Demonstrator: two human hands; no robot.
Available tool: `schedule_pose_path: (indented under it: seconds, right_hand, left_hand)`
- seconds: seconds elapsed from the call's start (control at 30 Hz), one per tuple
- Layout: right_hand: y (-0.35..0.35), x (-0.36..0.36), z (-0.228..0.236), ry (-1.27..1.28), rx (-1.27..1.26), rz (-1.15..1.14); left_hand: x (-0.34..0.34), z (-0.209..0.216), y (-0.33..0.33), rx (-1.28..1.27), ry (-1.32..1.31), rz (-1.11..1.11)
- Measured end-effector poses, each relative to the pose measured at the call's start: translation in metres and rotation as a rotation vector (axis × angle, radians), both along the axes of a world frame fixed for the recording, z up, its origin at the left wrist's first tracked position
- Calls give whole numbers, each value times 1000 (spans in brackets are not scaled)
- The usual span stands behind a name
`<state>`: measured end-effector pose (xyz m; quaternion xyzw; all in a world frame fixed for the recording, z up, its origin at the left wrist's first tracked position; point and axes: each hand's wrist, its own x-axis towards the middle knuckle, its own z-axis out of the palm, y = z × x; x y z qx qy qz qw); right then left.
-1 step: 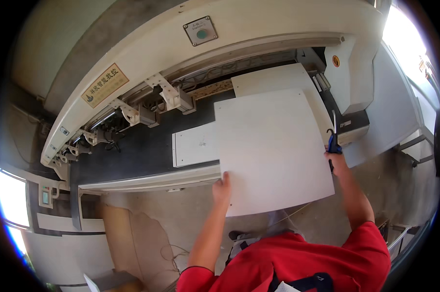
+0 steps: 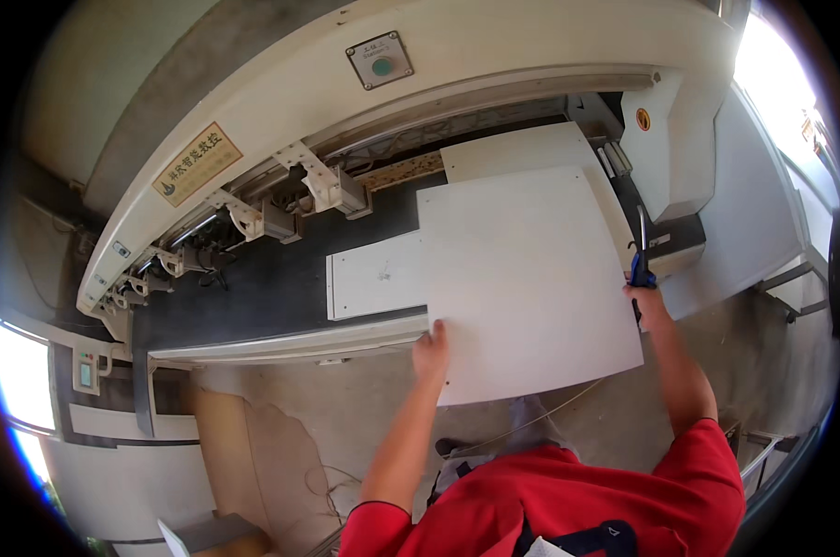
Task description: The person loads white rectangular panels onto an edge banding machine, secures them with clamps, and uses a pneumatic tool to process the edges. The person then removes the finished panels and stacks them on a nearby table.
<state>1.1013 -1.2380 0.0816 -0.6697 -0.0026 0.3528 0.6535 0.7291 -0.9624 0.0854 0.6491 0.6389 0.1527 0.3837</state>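
Note:
A large white panel (image 2: 531, 278) with small holes near its corners slants from the machine toward me. My left hand (image 2: 431, 353) grips its left edge, thumb on top. At the right edge, my right hand (image 2: 644, 302) is closed around a blue and black air blow gun (image 2: 641, 269) with a thin metal nozzle, its fingers also against the panel edge. The far part of the panel overlaps another white panel (image 2: 513, 153) on the machine bed. A smaller white board (image 2: 364, 278) lies left of it, partly covered. The fingers under the panel are hidden.
The dark machine bed (image 2: 253, 278) runs left beneath a cream beam (image 2: 280, 111) with clamps (image 2: 336, 190) and a green button (image 2: 383, 67). Brown sheet material (image 2: 253, 446) lies at lower left. A thin hose (image 2: 568, 404) crosses in front of my legs.
The panel has shifted slightly right and away from me, exposing more of the smaller board's right end. Both hands have moved with it, keeping their grips.

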Motion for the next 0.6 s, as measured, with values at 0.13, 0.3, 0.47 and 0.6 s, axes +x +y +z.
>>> schedule_pose_path:
  seconds: [0.13,0.3,0.47,0.6]
  right_hand:
    - [2,84,-2,-242,-185,-30]
    - [16,108,19,-282,-252,-88]
    - [-10,58,22,-392,-216,-25]
    - [47,-62,55,-91,-92,134]
  left_hand:
    - [93,11,5,-173,36,-16]
    - [106,4,19,310,124,-278]
    - [-8,9,35,237,43,-339]
    - [-156,-20,-5,-150,322,-203]
